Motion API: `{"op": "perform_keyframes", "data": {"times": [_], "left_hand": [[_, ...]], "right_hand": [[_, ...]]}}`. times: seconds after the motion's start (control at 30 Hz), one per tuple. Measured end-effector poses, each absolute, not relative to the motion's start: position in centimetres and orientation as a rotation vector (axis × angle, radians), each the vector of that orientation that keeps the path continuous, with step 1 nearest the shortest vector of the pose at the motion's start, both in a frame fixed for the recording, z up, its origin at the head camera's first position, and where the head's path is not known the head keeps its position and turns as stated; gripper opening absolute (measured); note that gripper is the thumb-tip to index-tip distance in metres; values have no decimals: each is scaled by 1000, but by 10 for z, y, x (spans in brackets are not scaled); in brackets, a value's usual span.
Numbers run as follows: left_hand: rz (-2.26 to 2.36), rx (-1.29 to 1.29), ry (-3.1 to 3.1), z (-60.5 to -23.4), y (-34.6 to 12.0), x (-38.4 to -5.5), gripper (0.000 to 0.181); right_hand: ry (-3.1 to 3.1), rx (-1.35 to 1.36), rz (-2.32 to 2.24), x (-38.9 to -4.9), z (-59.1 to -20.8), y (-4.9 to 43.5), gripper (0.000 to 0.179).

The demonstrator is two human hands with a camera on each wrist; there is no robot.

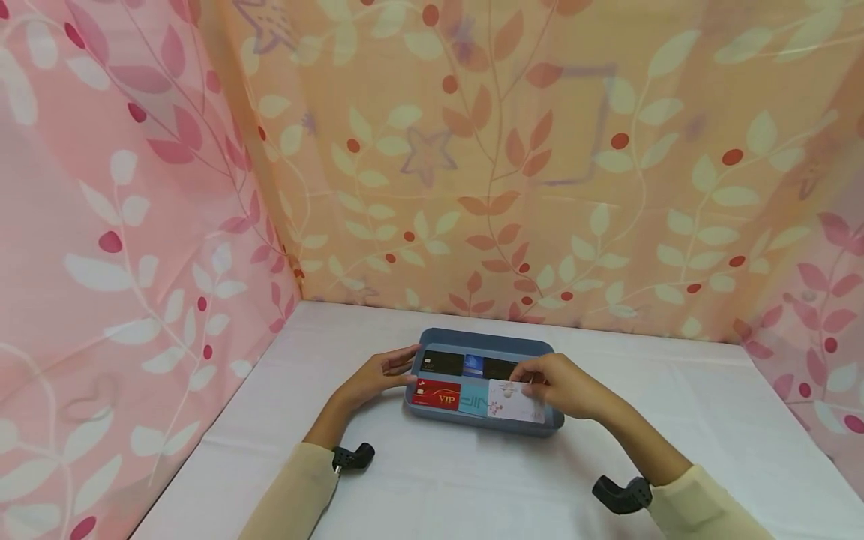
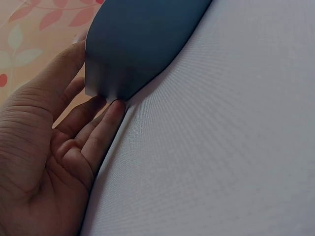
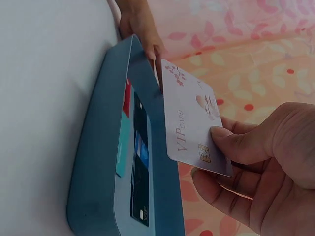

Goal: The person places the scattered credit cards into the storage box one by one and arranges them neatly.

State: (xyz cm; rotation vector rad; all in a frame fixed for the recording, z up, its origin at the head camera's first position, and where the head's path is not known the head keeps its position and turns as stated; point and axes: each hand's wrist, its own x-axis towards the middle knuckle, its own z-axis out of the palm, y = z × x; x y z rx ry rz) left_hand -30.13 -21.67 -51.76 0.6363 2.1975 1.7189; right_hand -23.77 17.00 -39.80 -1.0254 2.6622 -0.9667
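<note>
My right hand (image 1: 559,384) pinches a white VIP card (image 3: 189,118) with a flower print and a chip, thumb on its face. The card is tilted above the right front of a blue-grey tray (image 1: 482,425). Inside the tray lie a red VIP card (image 1: 435,394), a teal card (image 1: 473,399), a blue card (image 1: 473,365) and two black cards, one at the left (image 1: 442,363), the other (image 1: 498,369) partly hidden by my right hand. My left hand (image 1: 367,382) rests against the tray's left end, its fingertips touching the outer wall.
A white cloth (image 1: 405,480) covers the table under the tray. Behind it hangs an orange floral curtain (image 1: 418,225), with a pink floral curtain (image 1: 148,225) on the left. Black wrist cameras sit on my left wrist (image 1: 354,457) and right wrist (image 1: 622,496).
</note>
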Motion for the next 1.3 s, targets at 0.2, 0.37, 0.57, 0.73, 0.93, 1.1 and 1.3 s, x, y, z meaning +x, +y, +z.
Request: {"op": "perform_keyframes", "data": {"times": [0.2, 0.37, 0.57, 0.73, 0.93, 1.1, 1.3], "left_hand": [[1714, 653, 2201, -519, -217, -301, 72], [1706, 643, 2211, -517, -216, -300, 72], [1695, 646, 2229, -517, -216, -300, 71], [1696, 657, 2231, -518, -216, -301, 71], [1690, 657, 2236, -518, -216, -301, 72], [1685, 655, 2243, -517, -216, -301, 72], [1693, 662, 2227, -515, -216, -301, 73]], "right_hand": [[2702, -999, -982, -250, -404, 177, 22], [2732, -977, -973, -257, -409, 180, 23], [2729, -962, -979, -261, -411, 180, 22], [2736, -915, -962, -267, -413, 181, 21], [2711, -883, -951, -275, -420, 179, 21], [2690, -882, -909, -281, -426, 176, 24], [2629, -853, -867, -285, -433, 173, 23]]}}
